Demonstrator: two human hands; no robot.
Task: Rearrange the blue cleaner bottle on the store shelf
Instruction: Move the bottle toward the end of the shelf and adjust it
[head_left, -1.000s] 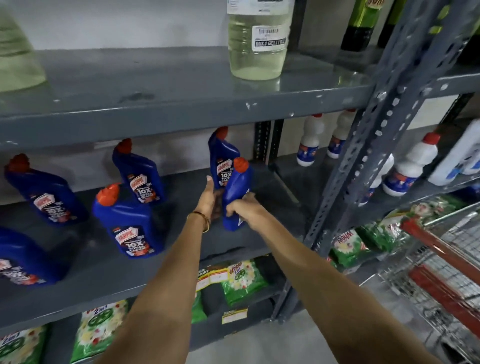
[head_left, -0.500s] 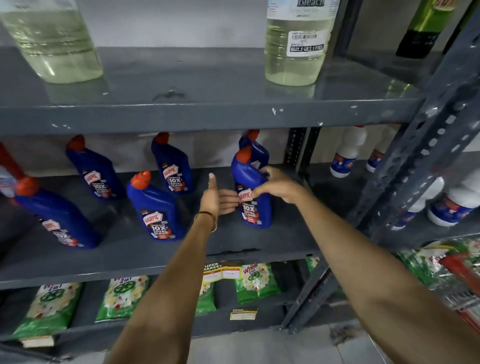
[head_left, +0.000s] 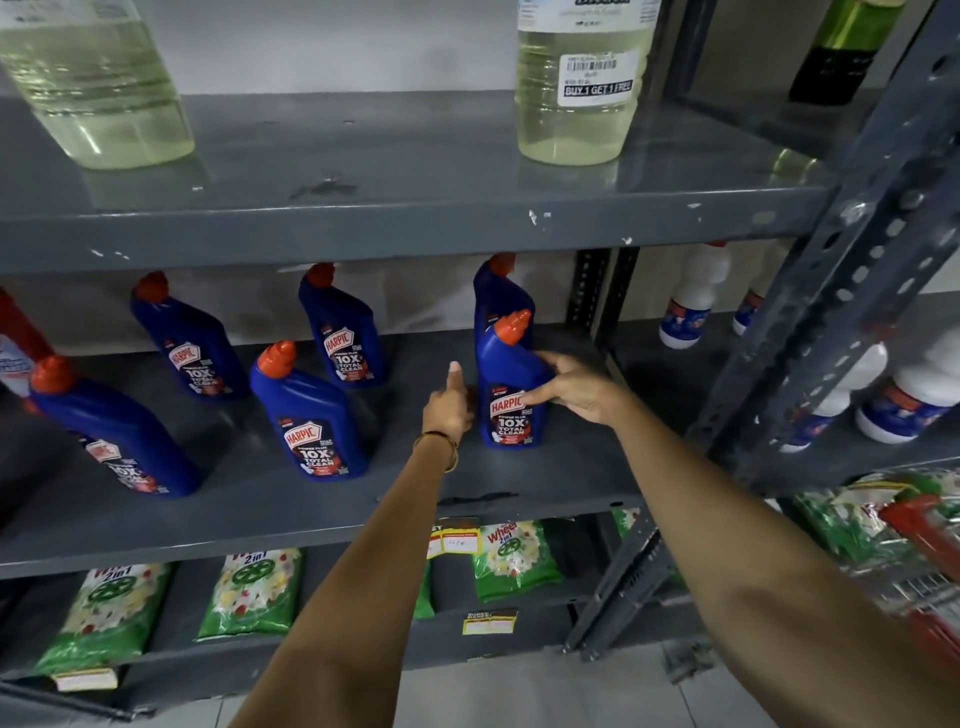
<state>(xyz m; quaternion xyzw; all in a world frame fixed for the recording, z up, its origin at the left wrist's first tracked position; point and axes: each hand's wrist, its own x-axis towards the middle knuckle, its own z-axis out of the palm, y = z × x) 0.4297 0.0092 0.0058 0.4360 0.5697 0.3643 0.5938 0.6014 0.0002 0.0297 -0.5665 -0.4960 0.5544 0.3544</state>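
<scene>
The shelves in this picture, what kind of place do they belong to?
Most likely a shop's cleaning aisle: rows of identical blue cleaner bottles, a jug with a "Buy 1 Get 1 Free" sticker, and price tags under the detergent bags.

The grey metal middle shelf (head_left: 311, 514) carries six blue Harpic cleaner bottles with orange caps, all upright. The front row runs from 9 o'clock to 3 o'clock: one (head_left: 111, 431), one (head_left: 311, 415), and the blue cleaner bottle (head_left: 511, 395), label forward. Behind stand three more (head_left: 192, 343), (head_left: 345, 332), (head_left: 501, 296).
</scene>
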